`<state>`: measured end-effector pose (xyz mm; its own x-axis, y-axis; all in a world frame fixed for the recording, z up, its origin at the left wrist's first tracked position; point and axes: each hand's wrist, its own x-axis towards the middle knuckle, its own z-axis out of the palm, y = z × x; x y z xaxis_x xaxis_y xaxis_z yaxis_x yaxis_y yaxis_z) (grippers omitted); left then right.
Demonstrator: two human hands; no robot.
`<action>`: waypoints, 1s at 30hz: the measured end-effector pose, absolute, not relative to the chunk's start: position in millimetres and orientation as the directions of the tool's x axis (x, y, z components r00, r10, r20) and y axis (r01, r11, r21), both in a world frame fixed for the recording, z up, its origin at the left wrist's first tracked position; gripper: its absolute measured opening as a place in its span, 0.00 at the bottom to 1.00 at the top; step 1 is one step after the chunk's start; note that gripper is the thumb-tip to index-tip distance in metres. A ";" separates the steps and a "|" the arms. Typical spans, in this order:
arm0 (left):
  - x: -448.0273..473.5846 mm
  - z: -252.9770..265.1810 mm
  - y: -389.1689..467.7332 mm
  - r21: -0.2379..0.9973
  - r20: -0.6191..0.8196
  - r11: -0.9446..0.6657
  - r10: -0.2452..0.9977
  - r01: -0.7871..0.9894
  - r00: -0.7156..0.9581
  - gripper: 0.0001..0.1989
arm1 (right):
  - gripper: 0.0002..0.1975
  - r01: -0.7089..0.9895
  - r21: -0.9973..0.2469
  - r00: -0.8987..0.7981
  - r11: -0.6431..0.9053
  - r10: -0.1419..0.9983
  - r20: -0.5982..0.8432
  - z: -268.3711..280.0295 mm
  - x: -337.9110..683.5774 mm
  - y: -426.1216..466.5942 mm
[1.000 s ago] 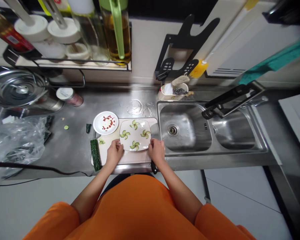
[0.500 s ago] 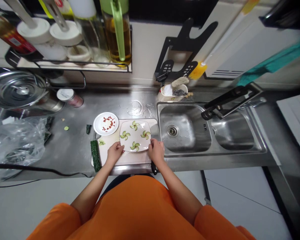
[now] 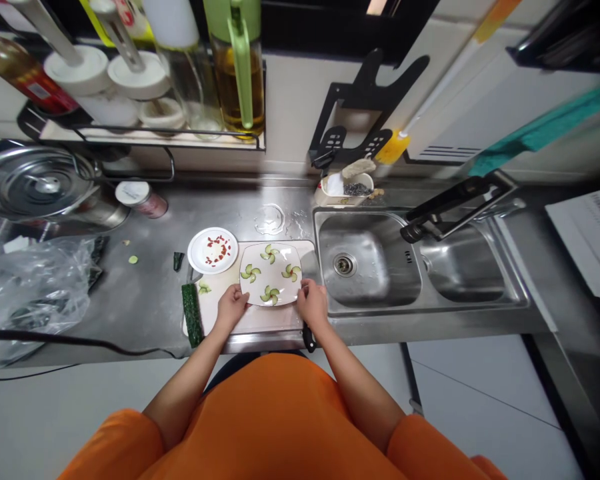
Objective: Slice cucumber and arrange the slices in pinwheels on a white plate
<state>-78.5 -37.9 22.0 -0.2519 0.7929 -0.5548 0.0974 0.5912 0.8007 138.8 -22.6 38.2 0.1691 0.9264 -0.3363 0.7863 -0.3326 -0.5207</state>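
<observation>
A white squarish plate (image 3: pixel 271 275) carries several pinwheels of green cucumber slices (image 3: pixel 269 253), at least one with a red bit at its centre. My left hand (image 3: pixel 233 307) is closed on the plate's near left corner. At the near right corner, my right hand (image 3: pixel 313 301) grips the rim. Beneath the plate lies a pale cutting board (image 3: pixel 240 323). On the board's left edge rests a piece of dark green cucumber (image 3: pixel 192 315). A small white plate (image 3: pixel 195 252) with red bits stands behind it. The black handle of a knife (image 3: pixel 309 337) shows below my right hand.
To the right is a double sink (image 3: pixel 370 267) with a faucet (image 3: pixel 445 210). A plastic bag (image 3: pixel 30 287) and a lidded pot (image 3: pixel 40 183) crowd the left. Bottles and jars stand on a rack (image 3: pixel 165 137) above. A small can (image 3: pixel 141 199) and a cucumber stub (image 3: pixel 179 261) lie on the counter.
The camera view has shifted slightly. Both hands stay on the plate's near corners, and the plate and the things around it keep their places.
</observation>
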 end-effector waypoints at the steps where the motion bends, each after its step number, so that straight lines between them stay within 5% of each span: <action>1: -78.8 22.4 -37.3 0.800 -0.554 0.592 0.792 0.101 -0.255 0.15 | 0.16 0.778 -0.530 0.173 -0.336 0.927 -0.333 37.4 138.9 -22.8; 9: -81.8 21.4 -35.4 0.818 -0.555 0.575 0.793 0.007 -0.252 0.15 | 0.11 0.695 -0.648 0.216 -0.311 0.950 -0.224 38.2 139.1 -20.5; 15: -83.9 26.0 -33.7 0.824 -0.564 0.555 0.788 -0.112 -0.247 0.15 | 0.18 0.175 -0.870 0.287 -0.462 0.869 -0.403 34.1 129.8 -20.5; 21: -85.0 36.9 -35.6 0.817 -0.577 0.560 0.791 -0.139 -0.202 0.16 | 0.26 -0.396 -0.756 0.039 -0.521 0.813 -0.581 28.8 110.8 -16.6; 30: -96.6 40.5 -40.2 0.834 -0.551 0.542 0.826 -0.104 -0.118 0.19 | 0.24 -0.504 -0.648 -0.057 -0.571 0.771 -0.635 30.3 108.8 -12.8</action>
